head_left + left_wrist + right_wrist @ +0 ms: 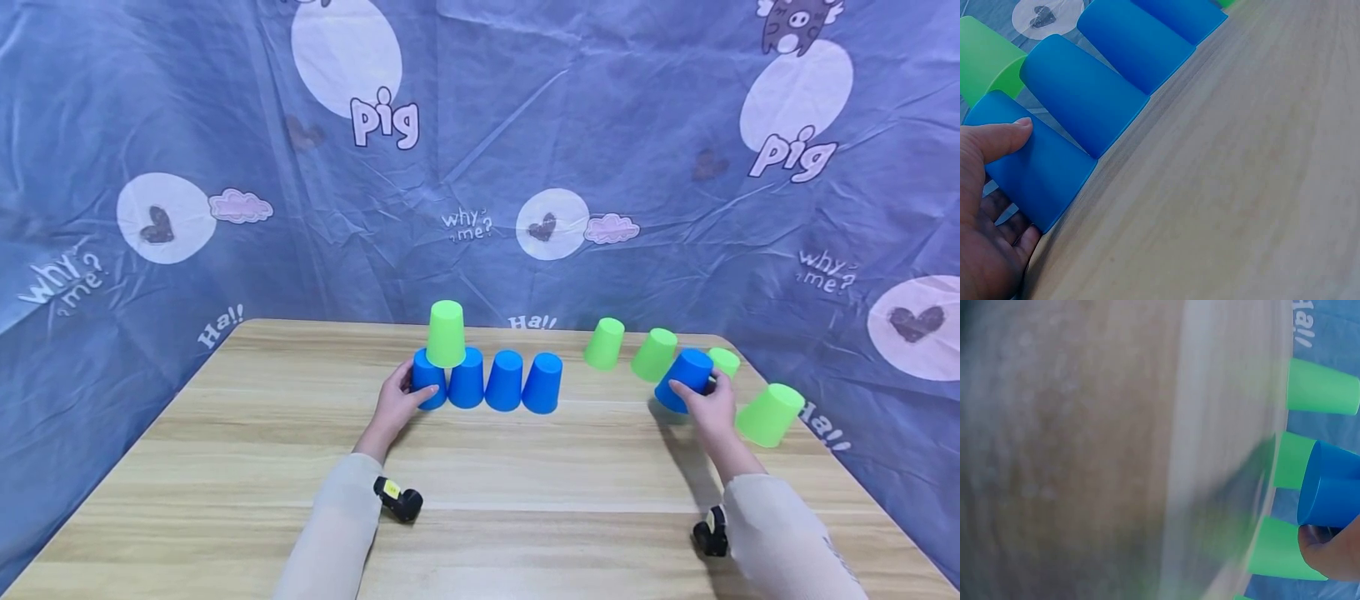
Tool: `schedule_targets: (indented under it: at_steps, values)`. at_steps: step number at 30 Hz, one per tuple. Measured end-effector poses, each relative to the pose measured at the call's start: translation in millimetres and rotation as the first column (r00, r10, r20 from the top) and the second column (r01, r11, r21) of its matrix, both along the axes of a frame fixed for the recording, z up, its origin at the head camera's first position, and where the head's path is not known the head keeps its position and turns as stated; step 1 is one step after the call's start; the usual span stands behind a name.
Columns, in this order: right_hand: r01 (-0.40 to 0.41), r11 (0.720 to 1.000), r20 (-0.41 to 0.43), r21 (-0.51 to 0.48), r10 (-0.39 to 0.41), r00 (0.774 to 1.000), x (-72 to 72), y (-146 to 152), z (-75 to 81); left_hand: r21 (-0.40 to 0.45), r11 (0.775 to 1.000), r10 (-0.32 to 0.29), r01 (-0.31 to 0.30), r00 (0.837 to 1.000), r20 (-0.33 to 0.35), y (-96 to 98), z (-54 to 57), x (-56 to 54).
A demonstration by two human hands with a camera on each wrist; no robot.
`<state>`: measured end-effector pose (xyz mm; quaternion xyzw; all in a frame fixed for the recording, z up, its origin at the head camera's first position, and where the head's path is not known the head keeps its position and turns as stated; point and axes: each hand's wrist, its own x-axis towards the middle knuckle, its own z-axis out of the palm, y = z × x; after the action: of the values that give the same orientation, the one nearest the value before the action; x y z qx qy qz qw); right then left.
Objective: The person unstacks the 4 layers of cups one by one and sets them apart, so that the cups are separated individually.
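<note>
Upside-down blue cups stand in a row: the leftmost blue cup [429,382], then a second [467,379], a third [504,382] and a fourth [543,384]. Bridging the two leftmost tops is an upside-down green cup [446,334]. My left hand [397,403] grips the leftmost blue cup, its thumb [1007,139] on the near side and other fingers partly hidden behind. On the right, my right hand [708,410] holds another blue cup [684,382], tilted and raised off the table, its rim facing down; some fingers are hidden behind it.
Several upside-down green cups stand around the right hand: one at the back [604,344], one beside it [654,356], one partly hidden behind the held cup [724,362] and one near the table's right edge [770,416]. A patterned blue cloth [480,167] hangs behind the wooden table [525,483].
</note>
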<state>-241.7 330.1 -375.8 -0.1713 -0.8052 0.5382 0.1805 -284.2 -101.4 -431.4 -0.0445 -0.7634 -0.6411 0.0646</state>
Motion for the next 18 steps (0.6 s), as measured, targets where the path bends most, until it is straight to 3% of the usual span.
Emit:
schedule_targets:
  at_steps: [18]
  values:
    - [0.072, 0.984, 0.041, -0.164, -0.066, 0.997, -4.4, 15, -9.2, -0.014, 1.0, -0.007, 0.008, 1.0, 0.02, -0.5, 0.5, 0.8]
